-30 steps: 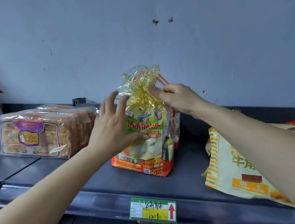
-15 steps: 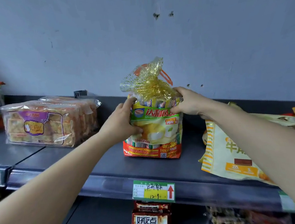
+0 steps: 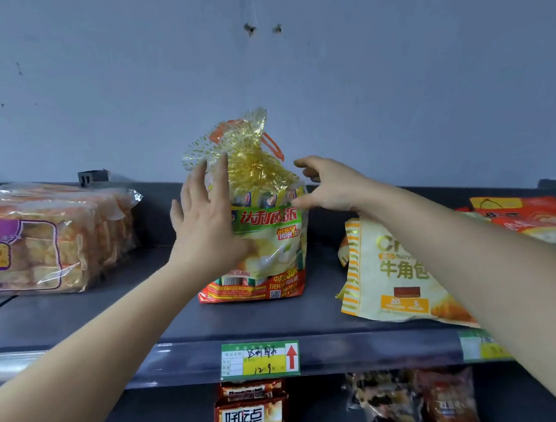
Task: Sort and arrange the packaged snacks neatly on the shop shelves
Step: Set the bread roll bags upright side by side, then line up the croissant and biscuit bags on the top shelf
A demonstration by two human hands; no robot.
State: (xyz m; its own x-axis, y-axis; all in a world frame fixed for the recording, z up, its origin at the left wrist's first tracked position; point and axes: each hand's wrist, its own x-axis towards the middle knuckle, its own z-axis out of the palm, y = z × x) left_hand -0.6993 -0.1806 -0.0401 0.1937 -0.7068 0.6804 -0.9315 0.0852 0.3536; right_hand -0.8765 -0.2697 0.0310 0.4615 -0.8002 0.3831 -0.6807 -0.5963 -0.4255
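Head view: the step in hand looks like settling the snack bag [image 3: 266, 245] upright at the centre of the frame, on the shelf [image 3: 112, 320] above the price tag [image 3: 260, 359]. The left hand [image 3: 204, 226] lies flat against the bag's left front, fingers straight and spread, pinching nothing. The right hand [image 3: 331, 186] reaches in from the lower right with loosely curled fingers. Its thumb is at the bag's right shoulder, and I cannot tell whether it touches. Next, I judge, comes squaring the bag to the shelf edge, well apart from the cake packs [image 3: 39, 243] at left and the croissant bag [image 3: 391, 268] at right.
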